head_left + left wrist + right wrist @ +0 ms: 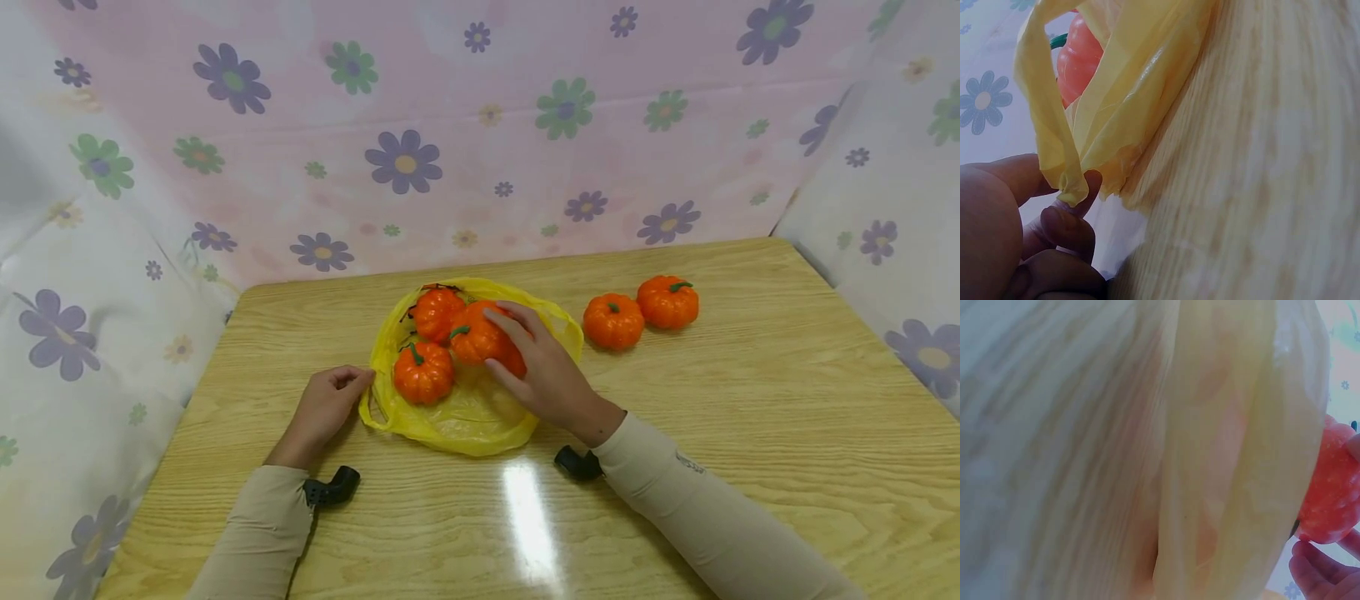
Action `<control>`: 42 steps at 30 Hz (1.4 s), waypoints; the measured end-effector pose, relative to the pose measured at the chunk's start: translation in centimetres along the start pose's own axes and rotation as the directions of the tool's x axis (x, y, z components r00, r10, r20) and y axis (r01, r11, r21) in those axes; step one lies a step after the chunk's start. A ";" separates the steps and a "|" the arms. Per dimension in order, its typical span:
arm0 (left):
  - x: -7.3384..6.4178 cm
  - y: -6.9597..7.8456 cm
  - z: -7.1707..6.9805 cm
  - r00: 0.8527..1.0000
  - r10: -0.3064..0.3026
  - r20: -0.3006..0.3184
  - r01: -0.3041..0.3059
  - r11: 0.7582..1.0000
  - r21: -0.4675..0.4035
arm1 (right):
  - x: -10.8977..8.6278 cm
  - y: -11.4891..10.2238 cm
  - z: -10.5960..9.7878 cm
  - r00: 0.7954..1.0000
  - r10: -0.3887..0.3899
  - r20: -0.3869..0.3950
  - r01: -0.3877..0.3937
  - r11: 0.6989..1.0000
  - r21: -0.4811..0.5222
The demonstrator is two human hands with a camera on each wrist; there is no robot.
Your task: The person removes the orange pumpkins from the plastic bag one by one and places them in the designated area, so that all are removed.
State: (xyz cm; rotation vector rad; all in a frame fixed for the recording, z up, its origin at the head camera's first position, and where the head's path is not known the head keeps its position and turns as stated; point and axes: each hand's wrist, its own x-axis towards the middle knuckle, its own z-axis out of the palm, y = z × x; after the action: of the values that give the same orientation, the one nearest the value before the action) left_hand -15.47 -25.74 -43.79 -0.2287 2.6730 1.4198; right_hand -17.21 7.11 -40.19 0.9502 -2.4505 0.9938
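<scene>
A yellow plastic bag (468, 435) lies spread wide on the table, its mouth facing up. My left hand (322, 410) pinches the bag's left edge by a handle loop; the left wrist view shows the yellow film (1141, 81) between the fingertips. Over the bag's inside, my right hand (553, 375) grips an orange pumpkin (478, 335) with a green stem, its fingers spread round the right side. Two more pumpkins sit in the bag: one in front (423, 377), one behind (435, 312). In the right wrist view the bag's wall partly blocks sight of the held pumpkin (1333, 487).
Two orange pumpkins, a nearer one (613, 322) and a farther one (667, 303), stand on the wooden table (750, 392) to the right of the bag. Dark thin strands (408, 315) show by the rear pumpkin in the bag. Flowered cloth (450, 225) hangs behind the table.
</scene>
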 end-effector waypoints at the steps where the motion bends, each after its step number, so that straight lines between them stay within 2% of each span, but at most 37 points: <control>1: 0.0 0.0 0.0 1.000 0.001 -0.001 -0.001 1.000 0.001 | 0.0 0.0 0.0 1.000 0.001 0.000 -0.001 1.000 0.001; 7: 0.0 0.0 -0.1 1.000 -0.003 -0.002 0.003 1.000 0.005 | -0.3 0.1 -0.2 1.000 0.000 -0.013 0.000 1.000 -0.002; 15: 0.0 0.2 -0.1 1.000 0.000 0.000 0.000 1.000 0.016 | -0.7 0.3 -0.7 0.998 0.064 -0.016 -0.063 0.997 0.033; 27: 0.2 0.0 0.0 1.000 0.014 0.005 -0.014 1.000 0.003 | -1.7 1.1 -1.8 0.997 0.074 -0.030 -0.073 0.997 0.017; 37: 0.2 -0.2 0.0 1.000 0.003 0.005 -0.003 1.000 0.005 | -1.9 1.8 -2.9 0.997 0.017 -0.075 -0.016 1.000 0.010; 42: 0.1 -0.2 0.0 1.000 0.012 -0.001 -0.012 1.000 0.010 | -2.3 2.3 -3.7 0.998 -0.006 -0.061 0.008 0.999 0.032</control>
State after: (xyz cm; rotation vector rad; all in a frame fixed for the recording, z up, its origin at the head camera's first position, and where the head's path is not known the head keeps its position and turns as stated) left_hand -15.58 -25.84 -43.96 -0.2131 2.6861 1.4089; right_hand -16.92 12.05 -39.92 0.9245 -2.3869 1.0477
